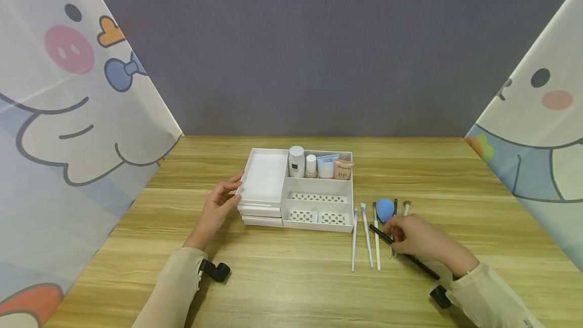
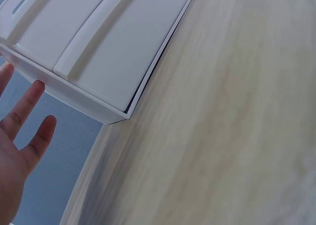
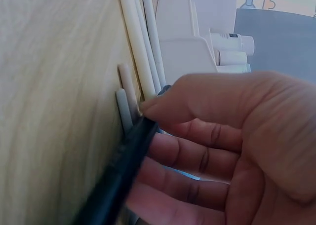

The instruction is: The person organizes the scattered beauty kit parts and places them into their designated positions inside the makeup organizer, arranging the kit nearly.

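A white desktop organizer [image 1: 273,176] with drawers stands on the table. My left hand [image 1: 220,205] is at its left side, fingers extended, with fingertips [image 2: 38,86] at the organizer's side wall in the left wrist view. My right hand [image 1: 416,237] pinches a slim black pen [image 1: 421,265] between thumb and fingers, slanting over several makeup brushes. In the right wrist view the thumb presses the pen's dark barrel [image 3: 118,173], which bears faint lettering. Beyond the right hand lies a blue makeup sponge [image 1: 385,208]. The brushes under that hand are partly hidden.
In the organizer's back compartment stand a white bottle [image 1: 296,162], a smaller bottle [image 1: 311,166], a white-and-blue tube [image 1: 327,167] and a beige tube [image 1: 343,170]. Pale-handled brushes [image 1: 367,237] lie right of the organizer. A grey partition [image 1: 319,54] rises behind the table.
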`<move>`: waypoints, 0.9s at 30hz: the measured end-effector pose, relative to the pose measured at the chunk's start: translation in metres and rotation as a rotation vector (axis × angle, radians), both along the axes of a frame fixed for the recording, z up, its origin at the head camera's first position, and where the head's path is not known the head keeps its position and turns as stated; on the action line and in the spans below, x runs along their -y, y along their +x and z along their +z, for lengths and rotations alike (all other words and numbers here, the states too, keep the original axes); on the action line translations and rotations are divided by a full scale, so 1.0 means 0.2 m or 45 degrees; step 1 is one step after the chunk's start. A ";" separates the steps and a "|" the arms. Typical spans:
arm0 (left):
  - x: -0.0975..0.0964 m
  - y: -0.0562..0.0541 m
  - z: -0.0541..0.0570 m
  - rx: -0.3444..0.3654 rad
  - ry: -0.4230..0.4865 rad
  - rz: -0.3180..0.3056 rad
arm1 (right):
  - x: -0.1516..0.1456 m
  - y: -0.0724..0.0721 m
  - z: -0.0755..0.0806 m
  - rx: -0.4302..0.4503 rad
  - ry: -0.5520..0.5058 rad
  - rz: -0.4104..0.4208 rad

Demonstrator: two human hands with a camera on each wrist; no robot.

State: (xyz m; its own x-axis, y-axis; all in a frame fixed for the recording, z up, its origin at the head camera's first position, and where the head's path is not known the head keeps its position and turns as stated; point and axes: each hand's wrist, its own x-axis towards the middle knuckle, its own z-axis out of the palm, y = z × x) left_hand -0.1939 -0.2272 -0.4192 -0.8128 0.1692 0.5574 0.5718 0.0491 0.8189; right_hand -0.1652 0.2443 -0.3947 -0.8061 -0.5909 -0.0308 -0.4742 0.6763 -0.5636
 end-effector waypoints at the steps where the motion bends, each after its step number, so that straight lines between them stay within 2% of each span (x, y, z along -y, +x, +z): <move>1: 0.00 0.00 0.00 0.001 0.001 0.000 | 0.00 0.00 0.00 0.010 0.003 -0.007; 9: 0.00 0.00 0.00 -0.005 0.010 -0.007 | 0.00 -0.01 0.00 0.039 -0.009 -0.004; 18: 0.00 0.00 0.00 -0.003 0.016 -0.017 | -0.02 -0.04 0.00 0.061 -0.171 0.085; 27: 0.00 0.00 0.00 0.004 0.040 -0.038 | -0.04 -0.08 0.02 0.187 -0.275 0.098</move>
State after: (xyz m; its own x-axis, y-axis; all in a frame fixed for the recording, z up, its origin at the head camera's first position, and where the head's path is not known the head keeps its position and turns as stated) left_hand -0.1946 -0.2275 -0.4194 -0.8093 0.1759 0.5604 0.5702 0.0065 0.8215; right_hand -0.1811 0.2528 -0.3902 -0.7549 -0.6557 -0.0104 -0.4222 0.4980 -0.7574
